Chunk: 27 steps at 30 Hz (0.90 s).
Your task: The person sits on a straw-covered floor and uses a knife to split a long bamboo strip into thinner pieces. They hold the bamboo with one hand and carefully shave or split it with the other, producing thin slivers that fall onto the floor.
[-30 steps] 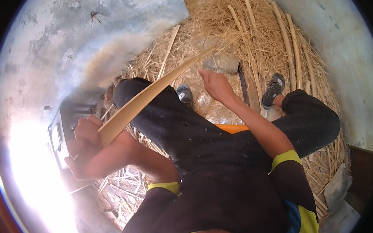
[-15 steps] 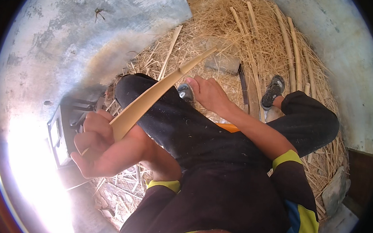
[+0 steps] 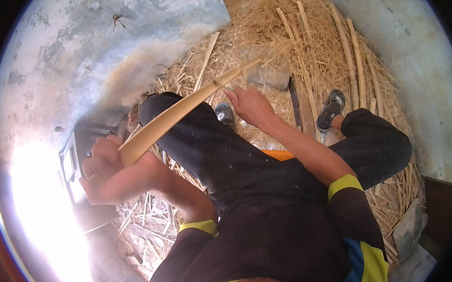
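Note:
A long, pale split-bamboo strip (image 3: 168,118) slants from lower left to upper right above my left leg, with a dark joint line toward its narrow far end. My left hand (image 3: 107,170) is closed around the wide near end. Beside the strip's joint, my right hand (image 3: 256,108) has curled fingers, the thumb pointing at the strip. A small greenish edge shows at the thumb; whatever the fingers hold is hidden by the hand.
Straw and bamboo shavings (image 3: 263,20) cover the floor. Several bamboo lengths (image 3: 360,61) lie at the far right. A flat stone block (image 3: 270,77) sits beyond my right hand, and an orange object (image 3: 279,155) shows between my legs. Pale walls (image 3: 113,48) rise on both sides.
My left hand has shifted left, swinging the strip's wide end left with it. My right hand has moved only slightly, and a greenish edge now shows at its thumb.

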{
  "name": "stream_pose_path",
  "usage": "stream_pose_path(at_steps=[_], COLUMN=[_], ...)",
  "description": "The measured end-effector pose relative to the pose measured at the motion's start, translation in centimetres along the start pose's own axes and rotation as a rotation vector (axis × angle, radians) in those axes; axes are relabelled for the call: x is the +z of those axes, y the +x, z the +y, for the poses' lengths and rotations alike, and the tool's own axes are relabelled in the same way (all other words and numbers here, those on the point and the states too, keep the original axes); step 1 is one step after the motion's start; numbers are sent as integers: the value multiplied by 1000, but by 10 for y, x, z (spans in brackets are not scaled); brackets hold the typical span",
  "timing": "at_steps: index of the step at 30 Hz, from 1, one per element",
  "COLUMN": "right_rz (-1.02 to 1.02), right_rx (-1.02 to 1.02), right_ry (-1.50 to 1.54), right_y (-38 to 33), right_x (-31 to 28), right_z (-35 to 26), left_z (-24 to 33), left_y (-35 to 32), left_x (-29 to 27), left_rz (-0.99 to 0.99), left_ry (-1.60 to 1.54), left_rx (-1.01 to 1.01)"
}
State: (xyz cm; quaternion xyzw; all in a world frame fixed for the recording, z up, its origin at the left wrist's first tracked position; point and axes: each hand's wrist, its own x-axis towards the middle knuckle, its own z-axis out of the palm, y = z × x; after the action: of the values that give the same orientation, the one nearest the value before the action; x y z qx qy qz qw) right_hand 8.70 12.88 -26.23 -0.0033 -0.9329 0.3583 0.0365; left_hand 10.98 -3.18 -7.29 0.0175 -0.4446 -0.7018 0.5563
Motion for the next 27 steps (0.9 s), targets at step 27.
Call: stream_pose_path(at_steps=[27], right_rz=[-44], right_rx=[117], right_ry=[90], right_y=[16], right_x=[-7], right_z=[32], left_z=[0], left_y=[-6], left_x=[-2], left_rz=[-59], left_ry=[5], left_rx=[53])
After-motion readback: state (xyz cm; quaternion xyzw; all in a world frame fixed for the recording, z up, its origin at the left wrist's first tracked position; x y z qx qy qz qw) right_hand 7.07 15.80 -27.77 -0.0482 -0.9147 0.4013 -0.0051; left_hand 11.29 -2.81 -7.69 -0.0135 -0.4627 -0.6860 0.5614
